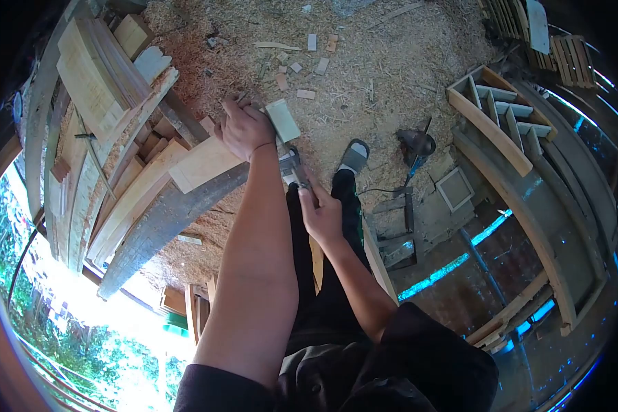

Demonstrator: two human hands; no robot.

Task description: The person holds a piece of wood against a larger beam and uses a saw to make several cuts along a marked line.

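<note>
One hand, the left (246, 128), curls against a pale block (282, 121), its grip unclear; nearer the body, the right hand (321, 211) clasps a metal tool (296, 167). Small offcuts (306, 94) lie beyond both.

Your left hand (246, 128) covers one end of the plank (206, 165); near that end, your right hand's (321, 211) tool (293, 165) is indistinct.
</note>
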